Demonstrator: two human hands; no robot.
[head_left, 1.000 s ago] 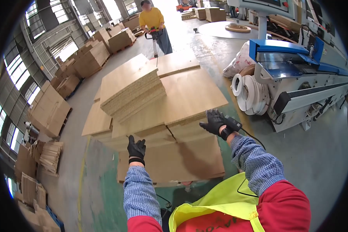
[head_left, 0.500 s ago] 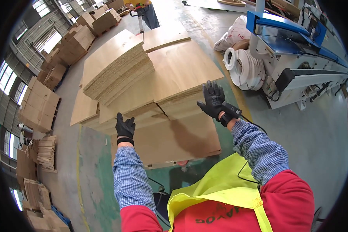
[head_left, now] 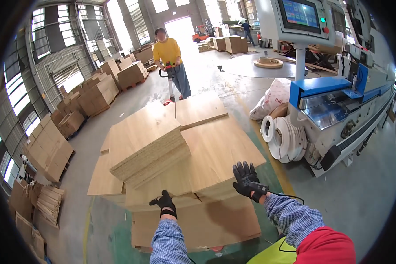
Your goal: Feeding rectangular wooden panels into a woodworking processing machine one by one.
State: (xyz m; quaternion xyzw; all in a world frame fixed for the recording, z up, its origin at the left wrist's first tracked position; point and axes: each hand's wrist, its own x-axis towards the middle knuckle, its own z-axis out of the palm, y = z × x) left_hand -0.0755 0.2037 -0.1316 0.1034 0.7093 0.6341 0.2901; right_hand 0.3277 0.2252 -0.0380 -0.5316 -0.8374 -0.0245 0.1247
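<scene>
Two gloved hands hover over stacked wooden boards (head_left: 207, 149), left hand (head_left: 165, 202) loosely curled, right hand (head_left: 245, 179) fingers spread, both empty.

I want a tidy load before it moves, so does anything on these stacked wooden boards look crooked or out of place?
Yes. The thick top stack of pale wooden boards sits twisted against the wider tan board layers beneath, its corner overhanging. Both black-gloved hands, left hand and right hand, hover open above the lower boards.
</scene>
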